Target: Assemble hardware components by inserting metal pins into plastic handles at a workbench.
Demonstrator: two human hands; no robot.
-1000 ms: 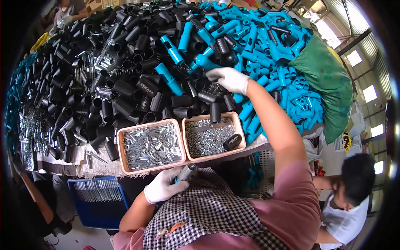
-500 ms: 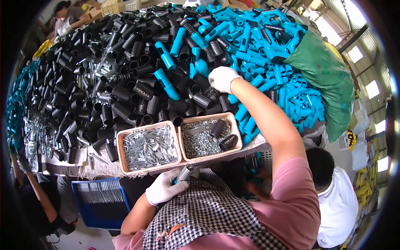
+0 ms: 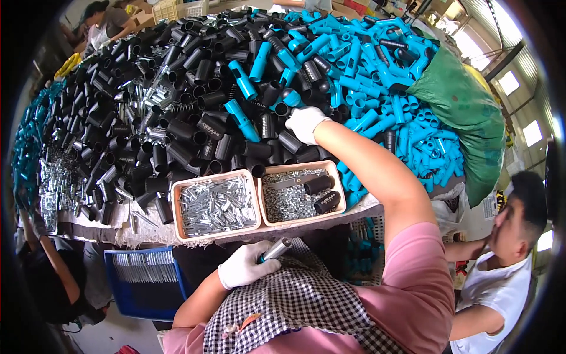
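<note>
Left: I log the gloved left hand (image 3: 249, 265) curled around a silver metal tube (image 3: 278, 249), above the checkered apron (image 3: 277, 301); long axis diagonal, free end pointing up-right. Next, the gloved right hand (image 3: 305, 125), fingers bent, at the heap of black sleeves (image 3: 256, 149); I cannot tell its grip. Lastly, a black sleeve bearing pale lettering (image 3: 326, 202) in a tray (image 3: 295, 220).

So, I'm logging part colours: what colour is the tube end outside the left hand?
Silver; the tube end shows best in the head view.
</note>
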